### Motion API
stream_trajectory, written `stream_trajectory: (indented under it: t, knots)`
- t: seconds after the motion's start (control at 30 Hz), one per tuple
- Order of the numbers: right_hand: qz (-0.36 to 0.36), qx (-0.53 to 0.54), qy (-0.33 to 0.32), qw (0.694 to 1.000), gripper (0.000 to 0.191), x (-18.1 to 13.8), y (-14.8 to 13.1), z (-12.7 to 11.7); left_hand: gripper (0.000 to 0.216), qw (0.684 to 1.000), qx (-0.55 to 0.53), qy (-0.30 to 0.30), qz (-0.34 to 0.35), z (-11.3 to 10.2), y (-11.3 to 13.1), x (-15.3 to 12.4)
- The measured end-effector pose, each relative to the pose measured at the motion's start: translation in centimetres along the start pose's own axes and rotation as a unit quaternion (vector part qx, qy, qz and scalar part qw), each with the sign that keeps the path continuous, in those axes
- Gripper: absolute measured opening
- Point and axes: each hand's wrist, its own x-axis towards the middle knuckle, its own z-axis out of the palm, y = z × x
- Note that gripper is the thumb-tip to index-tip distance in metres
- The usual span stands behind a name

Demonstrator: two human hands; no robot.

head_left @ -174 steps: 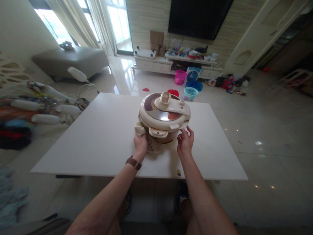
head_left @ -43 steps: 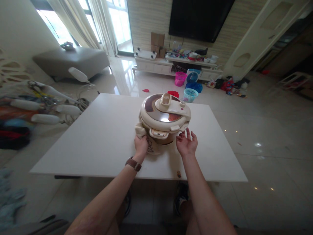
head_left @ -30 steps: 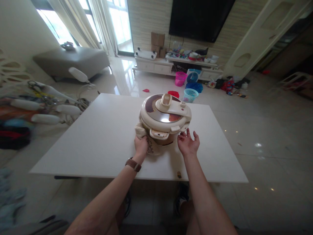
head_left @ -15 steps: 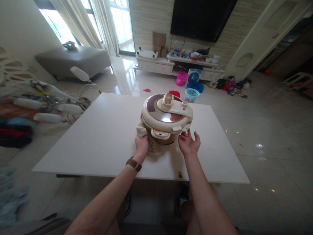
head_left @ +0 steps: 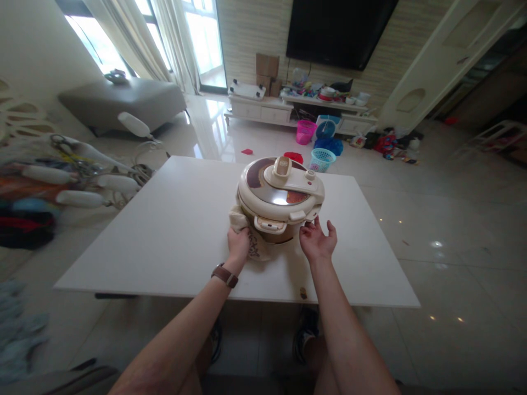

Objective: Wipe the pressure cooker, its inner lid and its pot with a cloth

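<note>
A cream electric pressure cooker point(head_left: 284, 189) with a brown-and-silver lid stands on the white table point(head_left: 177, 236). Its lid is on, with a raised steam-valve knob on top. At the cooker's left side my left hand point(head_left: 239, 243) is closed around a beige cloth point(head_left: 256, 249) with dark printing, which lies against the cooker's body. My right hand point(head_left: 318, 240) is palm up at the cooker's lower right, its fingers spread. The fingertips reach the cooker's side under the lid rim; some are partly hidden there.
A small dark brown object point(head_left: 303, 293) lies near the table's front edge. Beyond the table stand a pink basket point(head_left: 306, 133), a light-blue basket point(head_left: 323, 160) and a white TV cabinet point(head_left: 263, 112). White lamp arms point(head_left: 119, 184) are close to the table's left side.
</note>
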Motion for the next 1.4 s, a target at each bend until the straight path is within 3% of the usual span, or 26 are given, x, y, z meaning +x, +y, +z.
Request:
stream_trajectory:
  t: [0.37, 0.47, 0.57, 0.7, 0.8, 0.97, 1.23, 1.33, 1.4]
  knots:
    - [-0.015, -0.017, 0.033, 0.999, 0.025, 0.1, -0.1, -0.2, 0.03, 1.0, -0.005, 0.001, 0.024, -0.1, 0.0, -0.1]
    - [-0.025, -0.026, 0.039, 0.999, 0.025, 0.2, 0.0, -0.3, 0.031, 0.998, 0.022, 0.008, 0.064, 0.2, 0.0, -2.1]
    - [-0.034, -0.042, 0.044, 0.998, 0.023, 0.4, 0.2, -0.4, 0.034, 0.995, 0.051, 0.005, 0.081, 0.7, -0.6, -5.8]
    - [-0.036, -0.039, 0.062, 0.997, 0.021, 0.4, 0.3, -0.4, 0.043, 0.993, 0.052, -0.077, 0.067, 1.5, -1.7, -10.6]
    - [-0.036, -0.028, 0.069, 0.997, 0.021, 0.2, 0.2, -0.4, 0.046, 0.988, 0.051, -0.137, 0.054, 1.7, -1.9, -12.1]
    - [-0.05, -0.037, 0.069, 0.996, 0.021, 0.2, -0.5, -0.4, 0.045, 0.983, 0.06, -0.17, 0.046, 1.3, -1.2, -12.3]
    - [-0.058, -0.046, 0.063, 0.995, 0.019, 0.3, -1.0, -0.6, 0.03, 0.958, 0.083, -0.255, 0.098, 1.6, -0.3, -12.8]
    - [-0.053, -0.03, 0.07, 0.996, 0.02, 0.2, -1.0, -0.4, 0.034, 0.953, 0.091, -0.271, 0.104, 1.9, -0.1, -12.7]
    - [-0.05, -0.029, 0.069, 0.996, 0.02, 0.2, -1.1, -0.4, 0.041, 0.937, 0.089, -0.317, 0.116, 2.0, 0.0, -12.6]
